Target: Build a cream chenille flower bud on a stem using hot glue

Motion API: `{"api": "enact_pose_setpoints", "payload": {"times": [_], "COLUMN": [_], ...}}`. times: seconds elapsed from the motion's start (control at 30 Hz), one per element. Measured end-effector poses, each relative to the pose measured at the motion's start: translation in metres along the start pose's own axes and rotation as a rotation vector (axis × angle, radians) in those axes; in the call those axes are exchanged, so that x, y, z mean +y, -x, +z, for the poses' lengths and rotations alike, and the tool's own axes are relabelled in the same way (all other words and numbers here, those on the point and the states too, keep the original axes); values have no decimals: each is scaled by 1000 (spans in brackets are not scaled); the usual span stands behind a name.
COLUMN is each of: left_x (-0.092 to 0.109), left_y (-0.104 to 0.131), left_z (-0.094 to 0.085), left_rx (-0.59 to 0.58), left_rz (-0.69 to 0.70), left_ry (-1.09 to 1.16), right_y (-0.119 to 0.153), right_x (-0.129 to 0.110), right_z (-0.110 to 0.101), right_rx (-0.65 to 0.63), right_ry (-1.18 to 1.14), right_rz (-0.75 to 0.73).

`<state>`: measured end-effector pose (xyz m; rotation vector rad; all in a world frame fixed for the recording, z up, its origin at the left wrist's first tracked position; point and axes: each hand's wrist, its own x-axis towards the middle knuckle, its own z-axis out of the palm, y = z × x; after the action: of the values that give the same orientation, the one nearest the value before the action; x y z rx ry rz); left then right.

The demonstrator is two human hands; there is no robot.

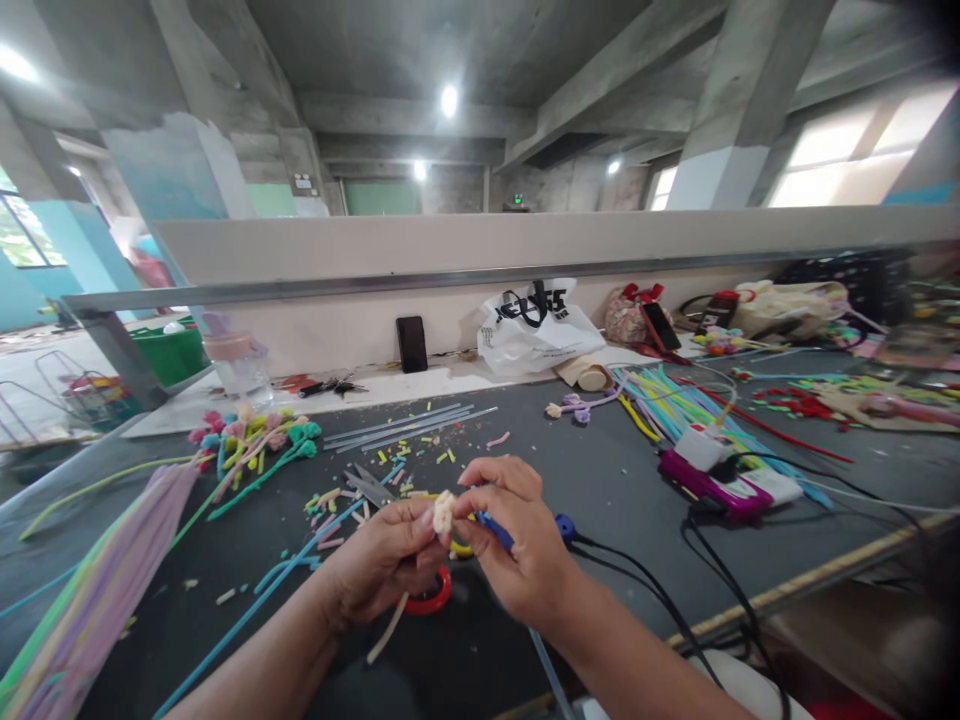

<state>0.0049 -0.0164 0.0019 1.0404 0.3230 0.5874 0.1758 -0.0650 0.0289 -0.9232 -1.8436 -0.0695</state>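
A small cream fuzzy pipe-cleaner flower (444, 512) is pinched between the thumb and fingers of my left hand (386, 555). A cream stem (388, 630) hangs below that hand. The fingertips of my right hand (517, 535) close on the flower's other side. A blue tool (495, 531) with a black cord shows between and behind the right fingers; whether they grip it I cannot tell. Under my hands lie scissors (369, 487) with red and yellow handles, partly covered. Cut pipe-cleaner bits (330, 525) are scattered left of them.
Bundled pastel pipe cleaners (127, 570) and finished fuzzy flowers (247, 440) lie at left. Clear sticks (412, 425) lie ahead. A purple power strip (712, 485) with cords and more pipe cleaners (675, 410) are at right. A phone (412, 344) and white bag (536, 330) stand behind.
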Motion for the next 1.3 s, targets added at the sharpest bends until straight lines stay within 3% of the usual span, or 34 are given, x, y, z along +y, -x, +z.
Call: {"api": "enact_pose_setpoints", "payload": {"times": [0.23, 0.5, 0.67, 0.9, 1.03, 1.13, 1.3], "left_x": [2, -4, -2, 0, -2, -3, -3], "left_y": [-4, -11, -9, -5, -4, -4, -4], "left_z": [3, -2, 0, 4, 6, 8, 13], "left_rx": [166, 250, 269, 130, 78, 46, 46], "left_rz": [20, 38, 32, 13, 13, 8, 2], "left_ry": [-236, -285, -251, 34, 141, 187, 219], "right_y": [1, 1, 2, 4, 4, 3, 5], "right_x": [2, 11, 12, 13, 6, 1, 3], "right_z": [11, 12, 11, 12, 8, 2, 0], "right_rx": [28, 54, -5, -23, 46, 11, -3], "right_ry": [-1, -40, -20, -90, 63, 223, 256], "right_rz": [237, 326, 240, 223, 9, -146, -225]}}
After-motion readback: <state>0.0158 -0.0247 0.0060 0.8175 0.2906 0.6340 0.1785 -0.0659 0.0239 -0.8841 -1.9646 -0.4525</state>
